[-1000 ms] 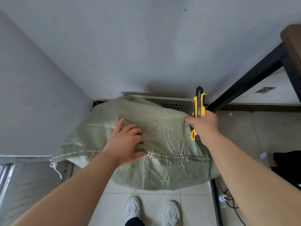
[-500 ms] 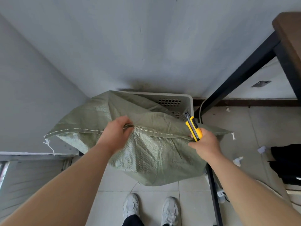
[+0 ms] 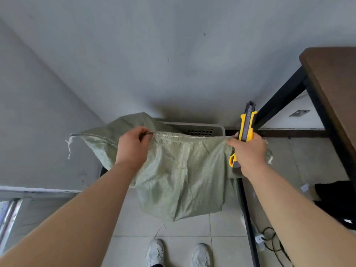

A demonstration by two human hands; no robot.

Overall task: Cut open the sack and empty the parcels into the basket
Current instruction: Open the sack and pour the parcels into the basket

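Stretching sack [image 3: 179,170] seam between left hand [image 3: 133,147], right hand [image 3: 248,151].

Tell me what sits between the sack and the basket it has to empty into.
Nothing visible does. The sack hangs from its stitched top edge, pinched by the left hand and the right hand, which also holds the utility knife. The basket stands directly behind it by the wall; its inside is hidden.

No legible text, labels, brands, numbers or signs anywhere.
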